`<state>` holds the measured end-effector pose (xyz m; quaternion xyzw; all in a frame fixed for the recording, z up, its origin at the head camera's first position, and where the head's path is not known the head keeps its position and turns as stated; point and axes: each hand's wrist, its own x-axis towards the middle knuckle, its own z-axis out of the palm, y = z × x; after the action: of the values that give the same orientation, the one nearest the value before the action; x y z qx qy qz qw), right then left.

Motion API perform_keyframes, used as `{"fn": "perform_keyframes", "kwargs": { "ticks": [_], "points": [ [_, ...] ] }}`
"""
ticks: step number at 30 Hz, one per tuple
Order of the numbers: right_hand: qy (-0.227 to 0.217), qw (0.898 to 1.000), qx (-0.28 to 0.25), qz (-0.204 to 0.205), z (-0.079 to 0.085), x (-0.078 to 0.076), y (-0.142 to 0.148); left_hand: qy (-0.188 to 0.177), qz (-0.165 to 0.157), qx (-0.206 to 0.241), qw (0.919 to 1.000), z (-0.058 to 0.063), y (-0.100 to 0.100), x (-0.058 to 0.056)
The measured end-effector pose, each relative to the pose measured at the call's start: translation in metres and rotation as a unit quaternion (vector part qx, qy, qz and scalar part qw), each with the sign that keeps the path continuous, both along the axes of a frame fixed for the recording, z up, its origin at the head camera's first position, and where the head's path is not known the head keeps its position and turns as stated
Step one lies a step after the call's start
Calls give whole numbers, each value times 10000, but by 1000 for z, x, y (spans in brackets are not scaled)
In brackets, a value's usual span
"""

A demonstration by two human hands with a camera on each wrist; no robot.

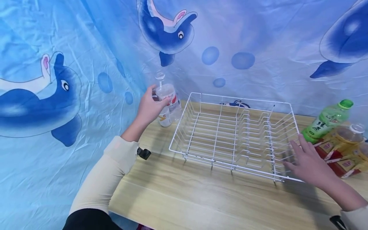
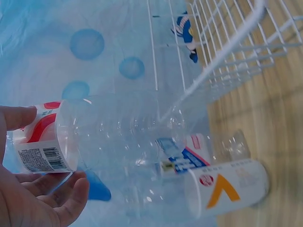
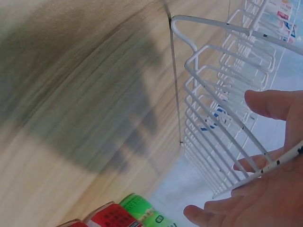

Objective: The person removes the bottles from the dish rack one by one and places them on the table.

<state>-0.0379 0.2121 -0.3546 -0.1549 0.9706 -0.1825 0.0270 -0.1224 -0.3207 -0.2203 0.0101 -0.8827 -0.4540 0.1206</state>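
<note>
My left hand [image 1: 150, 107] grips a clear plastic bottle [image 2: 118, 127] around its red-and-white label, fingers and thumb on either side. In the left wrist view, its base is apart from the tabletop. Just behind and below it stand a bottle with a white label and orange mark [image 2: 227, 187] and another clear bottle with a blue-and-red label [image 2: 189, 156]. My right hand [image 1: 311, 163] lies over the right rim of a white wire dish rack [image 1: 212, 158], fingers loosely extended. The right wrist view shows the thumb and a finger inside the rim, other fingers outside.
Right of the rack stand a green tea bottle [image 1: 327, 119] and amber drink bottles with red labels [image 1: 345, 140]. The rack sits on a wooden table [image 1: 195, 191]. A blue dolphin-print curtain [image 1: 115, 38] hangs behind and to the left.
</note>
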Motion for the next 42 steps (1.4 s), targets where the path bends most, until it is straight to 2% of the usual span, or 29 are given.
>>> {"fn": "perform_keyframes", "kwargs": {
  "ticks": [8,15,21,27,34,42],
  "points": [
    [-568,9963,-628,-171,-3,11,13,-91,216,-72,9997,-11,-23,12],
    [-876,9945,-434,-371,-3,20,20,-188,374,-32,9991,-20,-39,22],
    [-647,9966,-357,-366,-7,27,20,-261,491,-118,9984,-33,-56,30],
    [-190,9975,-663,-149,-14,30,18,-323,639,-80,9974,-50,-72,32],
    [29,9973,-709,-195,-18,32,17,-507,733,31,9960,-66,-79,27],
    [137,9963,-816,-222,-20,32,16,-563,905,72,9943,-83,-83,15]
  ]
}}
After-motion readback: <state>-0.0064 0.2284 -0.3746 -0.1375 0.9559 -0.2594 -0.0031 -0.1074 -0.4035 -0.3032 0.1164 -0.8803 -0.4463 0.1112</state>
